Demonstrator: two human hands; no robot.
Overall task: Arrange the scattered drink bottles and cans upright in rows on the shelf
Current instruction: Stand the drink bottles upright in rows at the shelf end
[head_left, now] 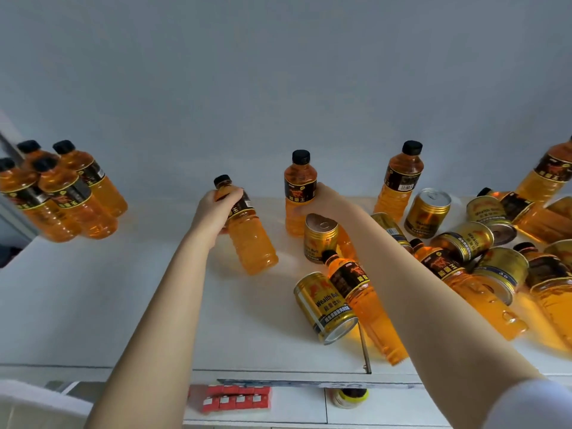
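Observation:
On the white shelf, my left hand grips the neck and shoulder of an orange drink bottle with a black cap, tilted, its base near the shelf surface. My right hand wraps around the label of a second orange bottle that stands upright at the back. Several upright bottles stand grouped at the far left. To the right lie scattered bottles and gold cans, most on their sides.
Another upright bottle and an upright gold can stand at the back right, with one more can just under my right wrist. A metal divider rod sits at the shelf's front edge. Red boxes lie on the shelf below.

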